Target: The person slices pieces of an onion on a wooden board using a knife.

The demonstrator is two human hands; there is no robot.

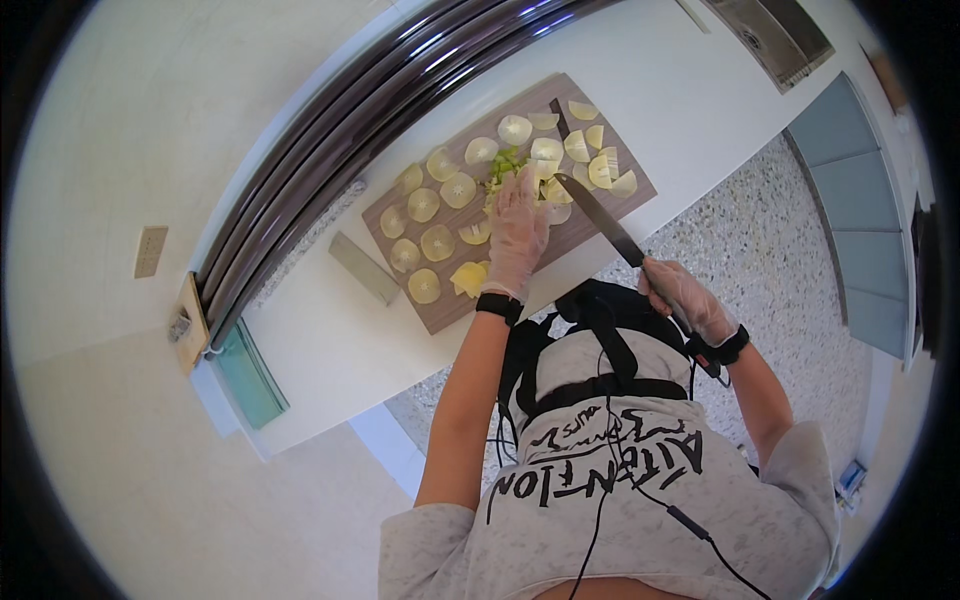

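Note:
On a wood-grain cutting board lie several round, pale-yellow fruit or vegetable slices with star-shaped centres. Cut half-rounds and wedges are spread over its right end. My left hand, in a clear plastic glove, lies palm down over a small heap of green diced pieces and pale slices; its fingertips are partly lost among them. My right hand, also gloved, grips the handle of a long kitchen knife. The blade slants over the board's near edge, its tip beside the cut pieces.
Left of the board rests a flat grey-green rectangular bar on the white counter. A teal glass panel stands at the counter's left end. Glossy dark tubes run along the back. A metal sink is at top right.

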